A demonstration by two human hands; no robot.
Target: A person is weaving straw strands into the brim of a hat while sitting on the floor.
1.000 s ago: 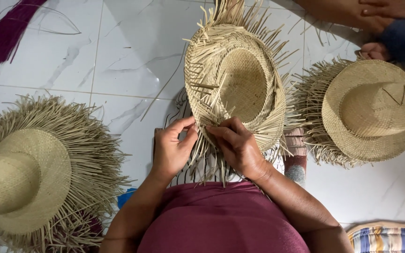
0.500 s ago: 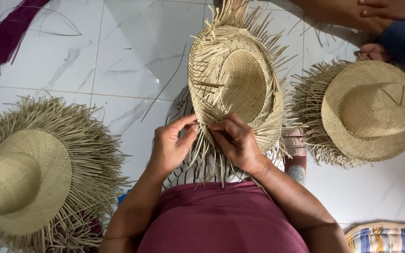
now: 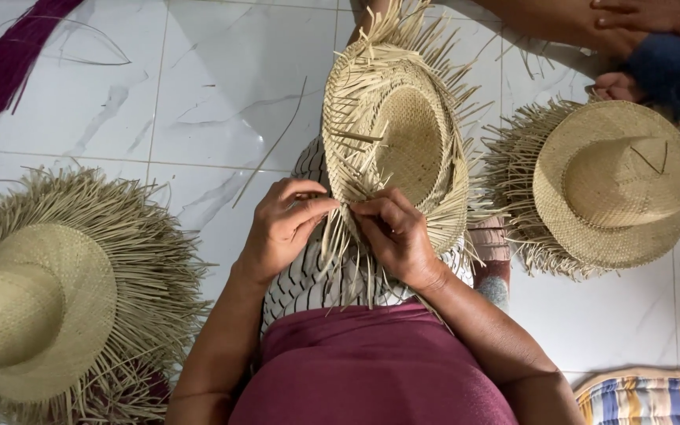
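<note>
The unfinished straw hat (image 3: 403, 142) stands at the upper centre of the frame, crown hollow facing the camera, loose strands bristling from its brim. At its lower edge the left hand (image 3: 281, 228) and right hand (image 3: 395, 236) have fingers closed, pinching brim strands, so the weaving of the brim edge looks in hand. The next move likely calls for folding one strand across its neighbours while keeping it taut; two other fringed hats (image 3: 33, 299) (image 3: 611, 185) lie on the tiled floor (image 3: 198, 94) at left and right.

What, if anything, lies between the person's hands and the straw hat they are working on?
Nothing visible does. The left hand and right hand are both already on the near brim of the hat, with their fingers pinching its loose straw strands. The two other hats lie apart on the floor, off to either side.
</note>
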